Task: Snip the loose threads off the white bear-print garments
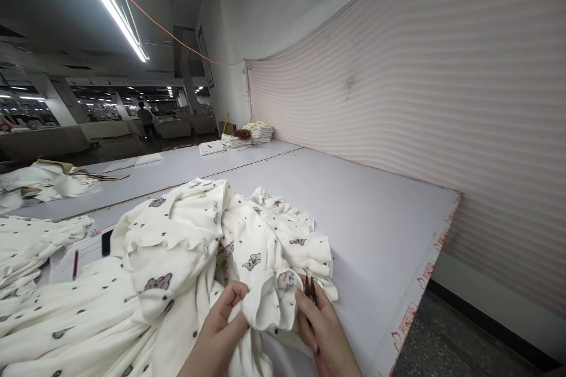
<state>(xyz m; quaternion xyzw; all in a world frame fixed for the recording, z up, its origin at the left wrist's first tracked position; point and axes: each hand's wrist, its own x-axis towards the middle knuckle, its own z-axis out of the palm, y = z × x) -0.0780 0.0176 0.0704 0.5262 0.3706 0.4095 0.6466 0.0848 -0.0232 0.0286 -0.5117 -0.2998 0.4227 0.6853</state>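
A white fleece garment (252,241) printed with small animals and dark spots lies bunched in front of me. My left hand (225,321) is closed in a pinch on the edge of its tube-like end, perhaps a sleeve cuff. On the other side of that opening, my right hand (321,324) grips dark thread snips (311,291), their blades pointing up and away. The thumb and fingertips of this hand also touch the cloth. Part of the snips is hidden in the palm.
More of the printed fabric (39,241) is heaped at the left, beside a paper sheet (66,262), a pen (75,264) and a dark phone-like object (107,242). Folded stacks (259,132) stand at the table's far end. A striped cloth (398,82) hangs along the right; a person (145,119) stands far off.
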